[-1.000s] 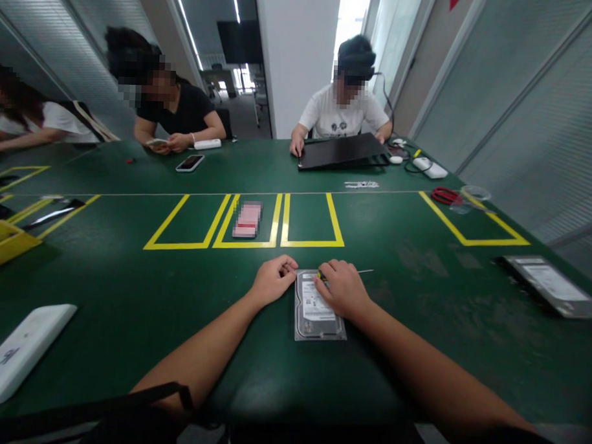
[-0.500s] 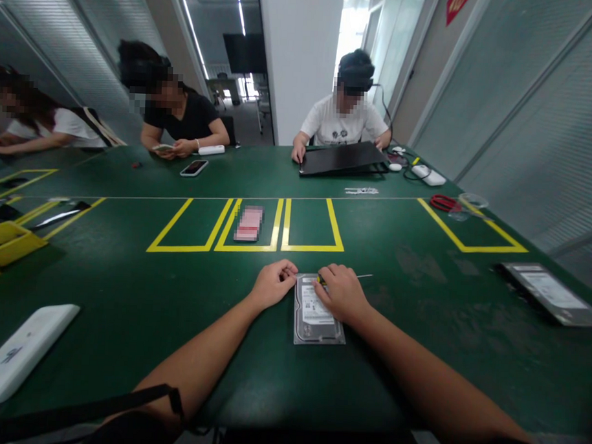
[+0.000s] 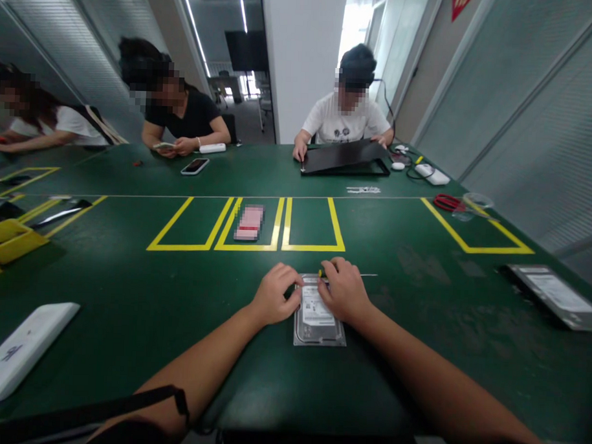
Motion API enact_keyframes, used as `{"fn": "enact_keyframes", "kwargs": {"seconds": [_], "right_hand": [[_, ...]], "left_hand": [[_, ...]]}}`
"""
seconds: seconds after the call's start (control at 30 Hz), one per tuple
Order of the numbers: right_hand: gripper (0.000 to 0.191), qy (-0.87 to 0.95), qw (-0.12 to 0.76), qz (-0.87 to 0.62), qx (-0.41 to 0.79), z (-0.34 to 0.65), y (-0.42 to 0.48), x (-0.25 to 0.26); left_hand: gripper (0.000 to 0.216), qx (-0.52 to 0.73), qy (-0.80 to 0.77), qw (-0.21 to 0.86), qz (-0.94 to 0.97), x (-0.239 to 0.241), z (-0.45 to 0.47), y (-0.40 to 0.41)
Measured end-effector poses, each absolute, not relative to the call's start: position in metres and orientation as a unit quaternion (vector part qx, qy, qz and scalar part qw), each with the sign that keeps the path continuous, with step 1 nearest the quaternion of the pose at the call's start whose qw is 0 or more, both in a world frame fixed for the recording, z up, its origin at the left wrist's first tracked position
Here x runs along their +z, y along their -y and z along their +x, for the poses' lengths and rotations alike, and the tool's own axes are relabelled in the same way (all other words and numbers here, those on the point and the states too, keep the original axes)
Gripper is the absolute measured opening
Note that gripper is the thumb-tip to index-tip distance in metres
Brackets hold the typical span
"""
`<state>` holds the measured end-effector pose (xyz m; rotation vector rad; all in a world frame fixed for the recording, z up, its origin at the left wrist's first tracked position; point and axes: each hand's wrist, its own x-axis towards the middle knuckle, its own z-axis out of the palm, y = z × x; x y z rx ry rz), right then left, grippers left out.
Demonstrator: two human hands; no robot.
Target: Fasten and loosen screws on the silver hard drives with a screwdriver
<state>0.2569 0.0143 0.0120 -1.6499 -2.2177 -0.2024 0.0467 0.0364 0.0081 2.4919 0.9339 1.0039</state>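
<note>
A silver hard drive [image 3: 316,316] with a white label lies flat on the green table in front of me. My left hand [image 3: 278,296] is at its upper left edge, thumb and fingers bent and their tips touching the edge. Over the upper right part of the drive, my right hand [image 3: 345,290] is closed round a screwdriver [image 3: 320,273]. A bit of its yellow handle shows by the fingers, and the thin metal shaft points right, past the hand. Most of the handle is hidden.
Yellow tape outlines [image 3: 314,248] mark the table, with a pink blurred item [image 3: 249,223] in one. Another hard drive [image 3: 558,293] lies right; a white device [image 3: 27,348] and yellow bins [image 3: 16,244] lie left. Opposite, a person handles a black panel [image 3: 347,158]; two others sit left.
My left hand has shifted slightly right and down onto the drive's edge, and its thumb and fingers have spread apart. The right hand and screwdriver have moved very little.
</note>
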Motion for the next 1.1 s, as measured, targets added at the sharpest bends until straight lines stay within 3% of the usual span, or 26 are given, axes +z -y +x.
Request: {"fn": "enact_keyframes", "kwargs": {"seconds": [0.17, 0.43, 0.57, 0.77, 1.1], "right_hand": [[0.031, 0.775, 0.285, -0.554, -0.110, 0.265, -0.023, 0.000], [0.032, 0.743, 0.440, -0.497, -0.088, 0.287, -0.024, 0.040], [0.030, 0.732, 0.483, -0.481, 0.000, 0.282, -0.017, 0.070], [0.024, 0.709, 0.504, -0.488, 0.069, 0.266, -0.024, 0.093], [0.024, 0.724, 0.427, -0.504, 0.199, 0.247, -0.039, 0.108]], "left_hand": [[0.045, 0.240, -0.115, 0.180, 0.947, 0.019, 0.053, -0.017], [0.064, 0.168, -0.119, 0.172, 0.963, 0.016, 0.057, -0.012], [0.070, 0.151, -0.126, 0.177, 0.964, 0.016, 0.058, -0.011], [0.072, 0.156, -0.134, 0.187, 0.960, 0.018, 0.060, -0.011], [0.066, 0.149, -0.175, 0.179, 0.957, 0.023, 0.069, 0.003]]}}
